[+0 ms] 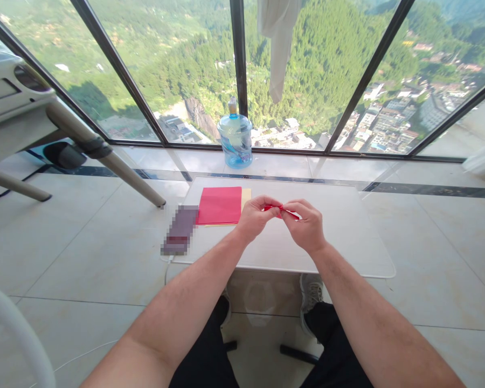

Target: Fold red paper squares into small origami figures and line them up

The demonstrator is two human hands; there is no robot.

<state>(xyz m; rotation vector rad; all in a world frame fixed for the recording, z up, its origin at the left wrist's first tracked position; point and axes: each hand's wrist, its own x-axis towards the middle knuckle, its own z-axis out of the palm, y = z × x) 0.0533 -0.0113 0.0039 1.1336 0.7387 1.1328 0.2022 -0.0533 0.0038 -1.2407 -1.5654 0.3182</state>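
Above the middle of a low white table (347, 237), both hands meet at a small piece of folded red paper (291, 214). My left hand (256, 215) pinches its left end between thumb and fingers. From the other side my right hand (305, 222) grips it, and a narrow red strip sticks out under the fingers. Much of the folded paper is hidden by the fingertips. A stack of square red paper sheets (220, 206) lies flat left of my hands, with a yellow sheet (246, 195) showing at its right edge.
A blurred-out phone-like object (180, 230) with a white cable (167, 269) lies at the table's left end. Behind the table stands a clear blue water jug (235, 141) by the windows. Grey furniture legs (125, 175) slant in from the left.
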